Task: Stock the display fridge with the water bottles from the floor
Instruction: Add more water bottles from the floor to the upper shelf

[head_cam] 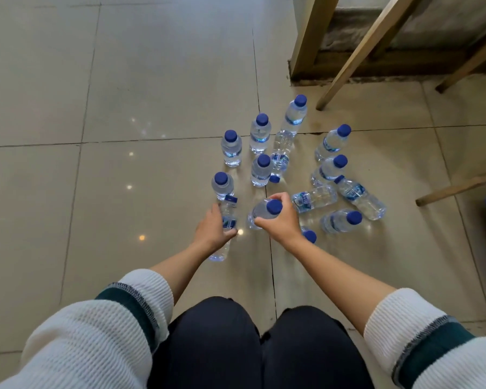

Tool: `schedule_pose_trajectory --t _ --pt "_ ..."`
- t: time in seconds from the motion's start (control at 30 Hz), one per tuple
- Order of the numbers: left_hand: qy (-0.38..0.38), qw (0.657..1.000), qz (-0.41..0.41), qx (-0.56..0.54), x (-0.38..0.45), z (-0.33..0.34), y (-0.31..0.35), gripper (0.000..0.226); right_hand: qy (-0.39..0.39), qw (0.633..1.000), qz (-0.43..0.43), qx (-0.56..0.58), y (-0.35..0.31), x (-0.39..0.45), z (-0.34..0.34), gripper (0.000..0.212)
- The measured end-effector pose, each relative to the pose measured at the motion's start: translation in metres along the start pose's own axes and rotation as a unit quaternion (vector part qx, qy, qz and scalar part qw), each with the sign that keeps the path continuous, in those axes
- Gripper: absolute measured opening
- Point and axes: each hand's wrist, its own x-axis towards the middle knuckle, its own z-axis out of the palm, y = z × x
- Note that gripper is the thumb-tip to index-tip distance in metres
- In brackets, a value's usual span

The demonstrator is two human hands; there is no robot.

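I am gripping one clear water bottle [260, 213] with my right hand [278, 220], fingers curling round its shoulder just under the blue cap. My left hand [212, 230] is wrapping round a second bottle [227, 228] lying with its cap pointing far. Both are sitting at the near edge of a cluster of bottles [292, 164] on the floor, some standing, some lying flat, all holding clear water. The beige floor tiles [110, 108] are shining with glare. Wooden legs [345, 66] are slanting down at far right. One bottle [309, 235] is mostly hiding behind my right wrist.
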Motion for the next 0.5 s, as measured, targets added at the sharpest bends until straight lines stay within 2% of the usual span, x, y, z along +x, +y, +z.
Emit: schedule_pose_trajectory --t 0.2,0.37,0.5 --pt "0.026 0.998 0.048 -0.02 -0.096 -0.111 0.079 0.075 0.013 0.999 -0.006 0.051 -0.1 -0.077 -0.089 0.059" --pt "0.042 0.994 0.085 -0.056 -0.183 -0.215 0.174 0.074 0.03 0.993 -0.017 0.11 -0.207 -0.167 -0.18 0.051" --pt "0.033 0.985 0.144 -0.091 -0.255 -0.291 0.262 0.079 0.065 0.983 -0.024 0.168 -0.294 -0.242 -0.256 0.052"
